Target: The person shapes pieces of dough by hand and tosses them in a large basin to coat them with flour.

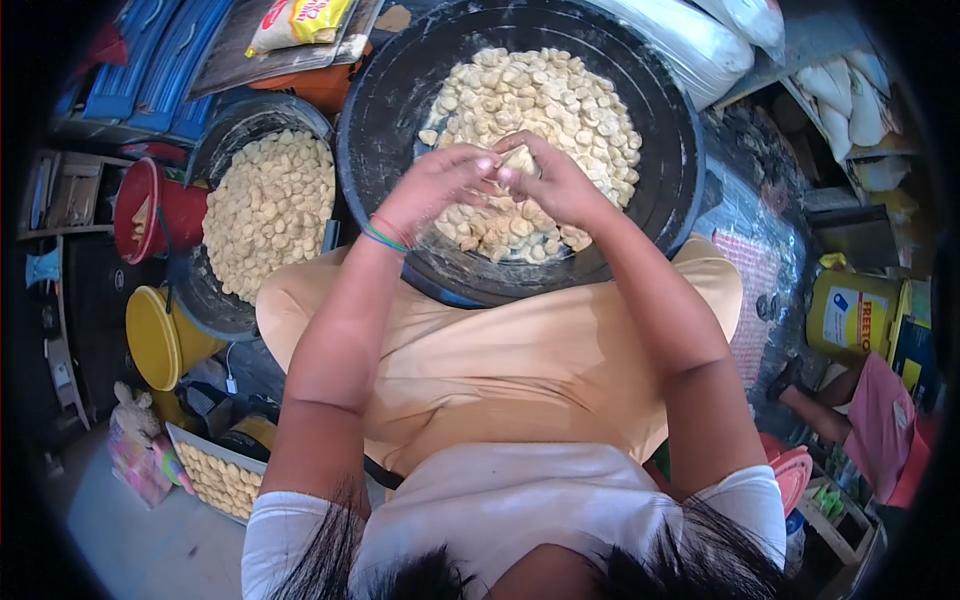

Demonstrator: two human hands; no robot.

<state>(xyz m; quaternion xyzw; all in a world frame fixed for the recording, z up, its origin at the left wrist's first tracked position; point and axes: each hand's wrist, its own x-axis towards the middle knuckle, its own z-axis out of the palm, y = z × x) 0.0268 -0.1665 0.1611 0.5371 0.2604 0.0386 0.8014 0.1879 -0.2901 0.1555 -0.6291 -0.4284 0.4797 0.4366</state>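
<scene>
Pale piece [520, 160]: right up in the middle of the action, between the hands above the big black tub [672, 150]; mostly masked by fingers, exact shape hard to call.
Right hand [555, 185]: grasping the pale piece, fingers curled over, thumb in close; inner side of the grip out of sight.
Left hand [445, 185]: in tight from the other side, fingertips bunched beside the pale piece; pinching or merely touching, cannot tell.
Wrist: coloured bands [385, 233] around the left one, overlapping, hard to separate.
Loose pieces [560, 100]: spread across the tub floor, partly covered by hands and forearms.
Side basin [205, 300]: heaped too, lower edge tucked near the knee.
Yellow packet [298, 25]: top cut off by the view, red lettering too blurred to read.
Labelled bucket [850, 315]: over on the right, "FREETO" readable, rest lost around the curve.
Far right: part of another person, a bare leg [822, 415] beside pink cloth [880, 425], remainder hidden.
Count, hands at work: two, meeting at one piece.
Count, containers of pieces: three clearly visible, namely tub, basin and tray [215, 480].
Count, red bucket [140, 210]: one, left of the basin.
Count, loose pieces: far too many, overlapping everywhere.
</scene>
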